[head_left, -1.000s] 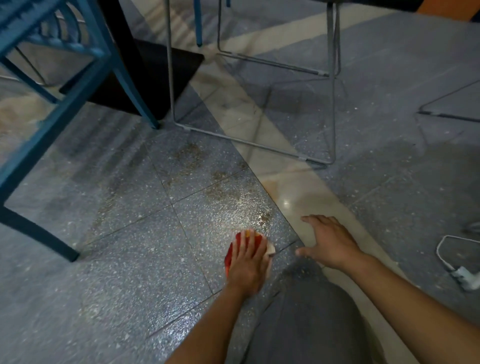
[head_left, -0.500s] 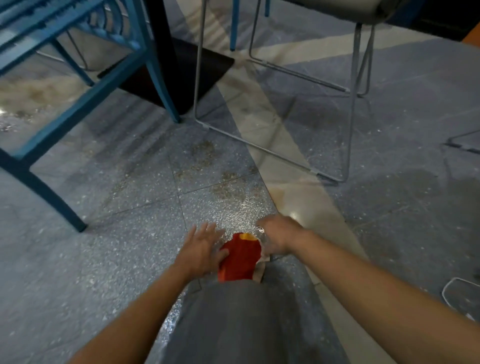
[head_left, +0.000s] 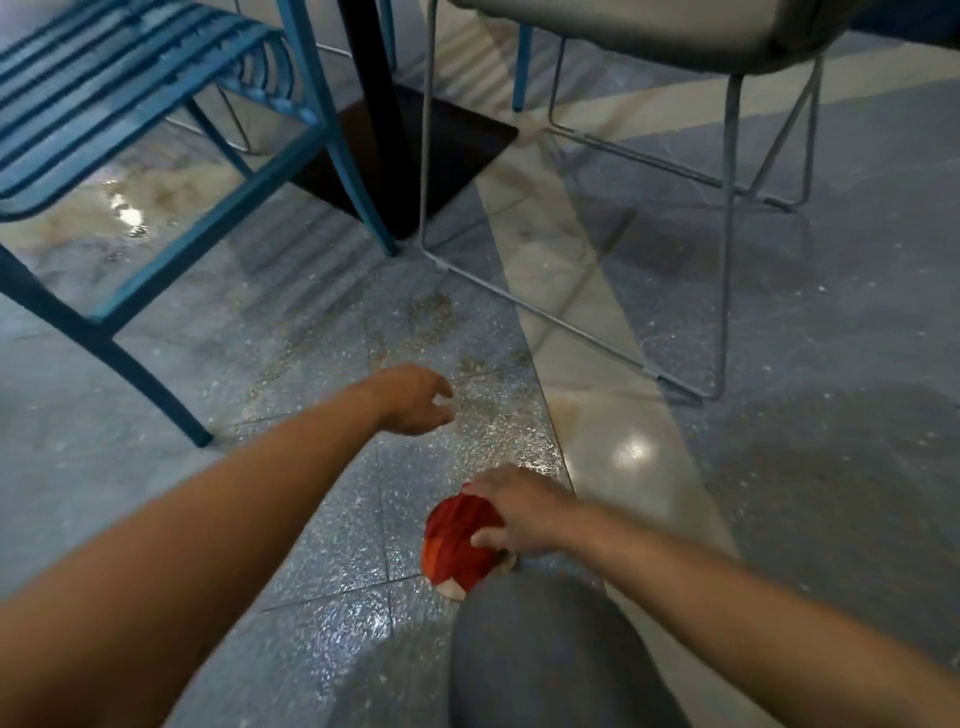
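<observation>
- Cloth: red and bunched into a ball, with a white and orange edge showing on its near side. It lies on the floor, right up against the front of my knee.
- Right hand: it comes onto the cloth from the cloth's right side. My fingers curl over the top and the thumb presses into the near side, so this hand is holding the cloth.
- Left hand: beyond the cloth and to its left, well apart from it, palm down over the floor. These fingers are loosely curled with a narrow gap and hold nothing. I cannot tell whether they touch the tiles.
- Floor around the cloth: grey-blue speckled tiles, glossy and wet-looking.
- Dirt patch: brown and gritty, beyond the cloth and past my left hand.
- Pale stripe: it runs diagonally just right of the cloth, with a bright glare spot on it near my right hand.
- Blue chair: far beyond the cloth on its left. Its nearest leg stands left of my left hand.
- Grey chair: beyond the cloth on its right, on a thin wire frame. Its floor rail crosses the pale stripe.
- Table foot: black, straight beyond the cloth, between the two chairs.
</observation>
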